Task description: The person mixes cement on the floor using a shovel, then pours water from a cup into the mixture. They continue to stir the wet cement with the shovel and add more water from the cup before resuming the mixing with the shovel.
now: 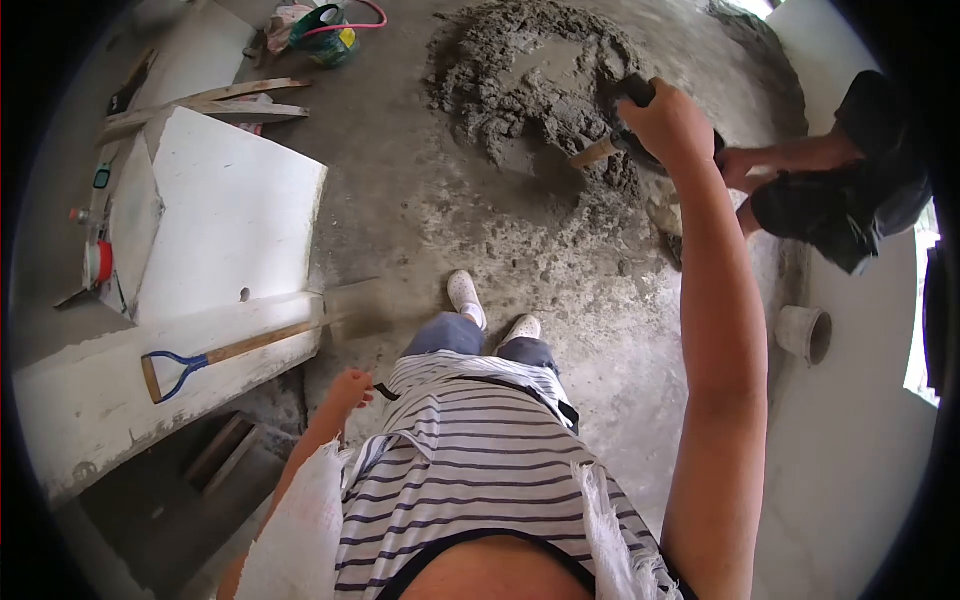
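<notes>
My right hand [672, 122] is stretched forward, fingers wrapped round a black object [637, 89] whose blunt end pokes out past them. Its kind is not clear, as my hand and wrist cover most of it. Just below lies a short wooden handle [596, 152], by the edge of a heap of wet grey mortar [540, 75] with a watery hollow. My left hand [350, 388] hangs low at my hip with its fingers curled, close to the end of a black strap [387, 391]. Whether it holds the strap cannot be made out.
A co-worker's forearm [805, 155] reaches in beside my right wrist. A shovel [250, 345] leans on a white ledge [70, 420] at left. Wooden boards [215, 105] and a green container [325, 40] lie farther off. A white bucket [803, 335] stands at right.
</notes>
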Tool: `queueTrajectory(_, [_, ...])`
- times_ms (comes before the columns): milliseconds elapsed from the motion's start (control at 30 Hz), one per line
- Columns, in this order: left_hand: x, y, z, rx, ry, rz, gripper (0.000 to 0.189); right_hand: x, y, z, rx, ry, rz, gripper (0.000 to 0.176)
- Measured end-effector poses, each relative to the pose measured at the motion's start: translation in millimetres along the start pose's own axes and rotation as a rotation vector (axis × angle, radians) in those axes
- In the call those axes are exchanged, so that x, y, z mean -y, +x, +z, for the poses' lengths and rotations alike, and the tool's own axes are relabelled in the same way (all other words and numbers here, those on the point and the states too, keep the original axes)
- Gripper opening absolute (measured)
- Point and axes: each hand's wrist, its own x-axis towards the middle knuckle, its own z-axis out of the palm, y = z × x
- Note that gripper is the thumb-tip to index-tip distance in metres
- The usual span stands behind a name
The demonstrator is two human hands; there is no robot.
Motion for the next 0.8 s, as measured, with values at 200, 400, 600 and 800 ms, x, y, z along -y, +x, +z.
queueTrajectory(200, [-32.5, 42.2, -4.6, 0.028, 0.009, 0.078, 0.030, -6.1, 23.0, -5.9, -0.003, 0.037, 0.044, 0.049])
queueTrajectory(400, [-113.9, 100.7, -25.9, 0.038, 0.031, 0.179, 0.031, -21.6, 44.0, -5.6, 0.030, 0.139, 0.084, 0.052])
queueTrajectory(600, [-204.5, 119.0, -37.9, 0.003, 0.016, 0.208, 0.032, -50.5, 68.9, -3.7, 0.124, 0.544, 0.244, 0.039])
queueTrajectory(800, [-225.1, 100.6, -24.9, -0.063, -0.128, 0.208, 0.029, -89.8, 148.5, -20.6, 0.051, 0.415, 0.178, 0.042])
